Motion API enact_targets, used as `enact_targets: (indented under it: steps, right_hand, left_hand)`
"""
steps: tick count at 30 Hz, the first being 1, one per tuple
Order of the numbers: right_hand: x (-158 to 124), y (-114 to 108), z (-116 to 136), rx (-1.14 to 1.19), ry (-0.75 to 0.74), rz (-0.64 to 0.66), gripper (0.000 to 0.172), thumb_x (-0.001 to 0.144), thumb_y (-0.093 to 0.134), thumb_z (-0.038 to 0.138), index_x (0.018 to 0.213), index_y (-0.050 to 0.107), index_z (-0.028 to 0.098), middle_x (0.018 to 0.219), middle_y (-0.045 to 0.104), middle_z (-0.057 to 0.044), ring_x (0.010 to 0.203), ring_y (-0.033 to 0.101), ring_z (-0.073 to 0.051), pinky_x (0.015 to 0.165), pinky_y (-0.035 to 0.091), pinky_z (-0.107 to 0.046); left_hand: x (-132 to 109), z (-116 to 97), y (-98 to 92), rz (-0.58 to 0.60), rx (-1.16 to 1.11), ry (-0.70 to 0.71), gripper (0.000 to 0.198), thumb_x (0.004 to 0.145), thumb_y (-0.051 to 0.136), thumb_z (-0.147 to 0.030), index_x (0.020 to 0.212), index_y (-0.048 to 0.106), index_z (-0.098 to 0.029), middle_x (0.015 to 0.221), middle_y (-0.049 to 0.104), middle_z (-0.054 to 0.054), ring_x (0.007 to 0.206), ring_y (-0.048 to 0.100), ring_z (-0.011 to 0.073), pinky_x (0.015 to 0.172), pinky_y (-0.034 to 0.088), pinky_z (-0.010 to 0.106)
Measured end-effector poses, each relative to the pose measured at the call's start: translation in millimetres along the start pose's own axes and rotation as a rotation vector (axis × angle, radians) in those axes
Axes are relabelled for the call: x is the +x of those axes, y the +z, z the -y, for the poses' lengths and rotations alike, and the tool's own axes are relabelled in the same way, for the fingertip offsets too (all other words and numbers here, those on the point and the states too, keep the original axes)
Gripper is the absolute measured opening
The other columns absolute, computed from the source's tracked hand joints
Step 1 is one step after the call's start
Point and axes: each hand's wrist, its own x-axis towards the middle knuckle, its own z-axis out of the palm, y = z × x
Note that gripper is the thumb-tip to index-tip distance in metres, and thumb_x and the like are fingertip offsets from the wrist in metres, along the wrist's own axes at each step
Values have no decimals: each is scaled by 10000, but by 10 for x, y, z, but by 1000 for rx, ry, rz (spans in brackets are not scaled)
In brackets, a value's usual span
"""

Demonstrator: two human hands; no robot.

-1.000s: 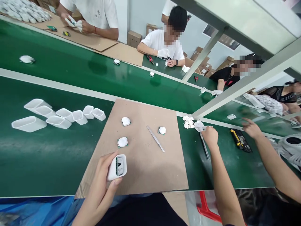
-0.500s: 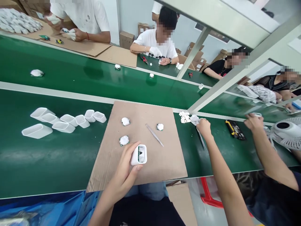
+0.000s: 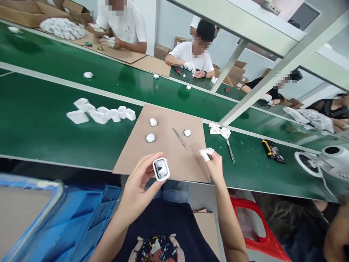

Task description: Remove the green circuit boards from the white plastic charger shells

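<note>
Sitting inside the left grip [image 3: 140, 178]: white case [image 3: 167, 169].

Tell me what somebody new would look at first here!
Probably the white case in the left hand, its open end facing us. Then the white material at the right hand, above the cardboard, and the open white cases clustered on the green table's left.
</note>
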Motion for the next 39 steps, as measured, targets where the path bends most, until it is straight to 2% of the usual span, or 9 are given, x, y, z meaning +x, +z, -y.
enact_targets:
  steps: [5,10,18,22,25,29,33,36,39]
  right_hand:
    - [-233,265,30,208,-18,-39,480,1003,514,558,764,640,162,731,662,10,709,653,-139,723,544,-322]
    - [-278,301,26,276,40,-130,503,979,528,584,687,586,178,657,583,34,653,580,-132,697,488,-307]
    - [-299,255,125,252,65,-132,473,951,561,573,671,576,192,648,575,33,663,573,-146,731,482,-327]
    - [-238,285,110,339,57,-112,369,881,642,538,780,684,186,797,700,-40,810,656,-211,837,505,-399]
    - [-226,270,245,482,30,-161,460,868,596,595,1067,712,197,1044,740,-118,1014,681,-290,966,487,-487]
    - [-470,42,734,727,-54,-176,714,936,278,730,1480,429,294,1109,749,-101,1111,694,-305,985,508,-575]
    - [-828,-275,1279,985,-338,-129,743,862,402,821,1485,427,416,991,788,-30,1223,643,-332,1127,369,-664]
    - [-913,-357,1477,998,-382,10,894,716,547,900,1456,493,400,1227,743,-53,1308,587,-359,1198,294,-635]
    - [-846,-324,1512,1108,-378,191,907,742,511,906,1453,527,342,1375,667,-74,1337,567,-359,1223,274,-602]
  left_hand:
    - [-282,-341,145,60,86,42,597,904,655,-91,1395,540,-411,1394,540,30,1253,643,201,1017,566,242]
    - [-467,-539,226,108,196,109,691,860,652,-27,1429,511,-394,1402,557,41,1221,656,221,1004,578,294]
    - [-547,-552,251,36,216,335,699,838,664,-4,1432,516,-343,1388,602,71,1210,667,237,1025,585,377]
    - [-559,-541,273,15,236,359,680,848,667,-18,1431,513,-331,1387,625,81,1224,665,246,1031,586,389]
    - [-572,-550,283,11,177,283,726,845,712,-60,1468,461,-335,1384,645,87,1207,681,241,983,609,343]
    - [-556,-531,272,99,-47,115,818,840,762,-110,1504,376,-390,1350,680,66,1193,698,233,946,615,294]
    - [-535,-442,247,197,-201,-20,799,846,782,-193,1506,368,-368,1323,687,107,1185,702,274,894,626,301]
    - [-538,-385,239,246,-259,-75,798,841,795,-245,1502,367,-369,1317,684,116,1116,730,266,862,622,299]
    - [-554,-371,222,314,-269,-148,843,821,815,-295,1515,343,-369,1301,688,126,1031,751,254,810,619,293]
